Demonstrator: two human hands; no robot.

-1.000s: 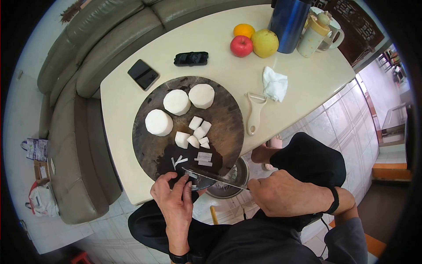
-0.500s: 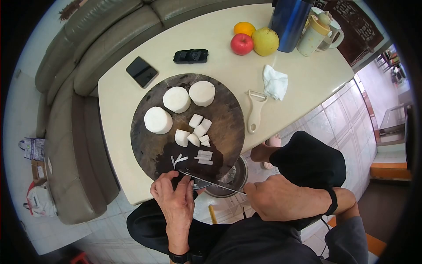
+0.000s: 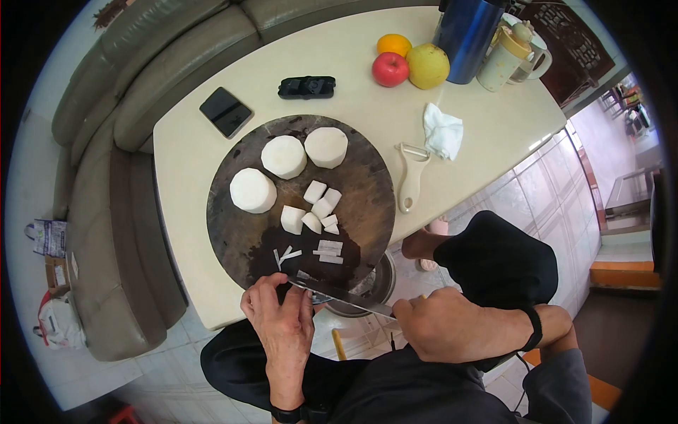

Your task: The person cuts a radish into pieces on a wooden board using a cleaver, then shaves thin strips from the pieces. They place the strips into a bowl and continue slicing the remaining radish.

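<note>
A round dark cutting board (image 3: 367, 191) lies on the cream table (image 3: 367, 99). On it sit three thick white radish rounds (image 3: 253, 191), a cluster of smaller white chunks (image 3: 314, 210) and some thin strips (image 3: 328, 251). My right hand (image 3: 452, 326) grips the handle of a knife (image 3: 342, 293) whose blade lies across the board's near edge. My left hand (image 3: 279, 321) rests at that same edge, fingertips pressed down by the blade's tip, on something too small to make out.
A white peeler (image 3: 409, 178) and a crumpled tissue (image 3: 441, 132) lie right of the board. Behind it are a phone (image 3: 226, 112), a black object (image 3: 306, 87), an apple (image 3: 390, 69), other fruit, a blue flask (image 3: 468, 35) and a jug. A metal bowl (image 3: 371, 286) sits below the table edge.
The knife blade has shifted slightly up and left along the board's near edge. My left fingers have curled closer to the blade tip.
</note>
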